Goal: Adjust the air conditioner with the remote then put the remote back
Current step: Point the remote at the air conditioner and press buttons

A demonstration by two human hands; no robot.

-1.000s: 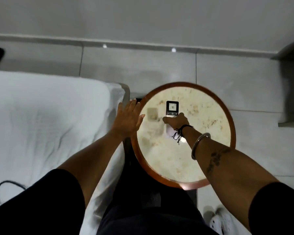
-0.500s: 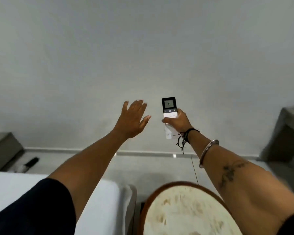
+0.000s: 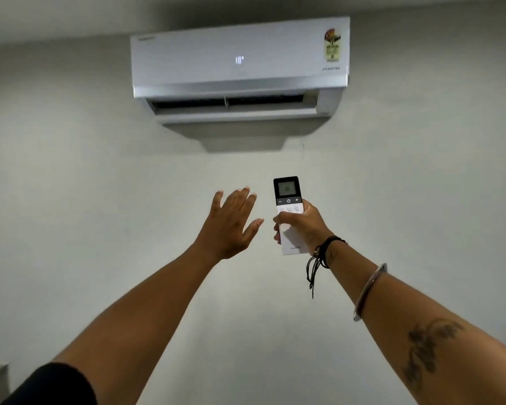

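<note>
We aim the remote [image 3: 288, 211] up at the air conditioner [image 3: 240, 68]; right hand [image 3: 303, 226] fingers grip it, left hand [image 3: 231, 226] open, empty.

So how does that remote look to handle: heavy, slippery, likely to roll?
Probably light: the right hand holds the remote upright by its lower half alone. Its smooth white casing may be a little slippery. The flat, slab-like shape suggests it would lie still rather than roll.
</note>
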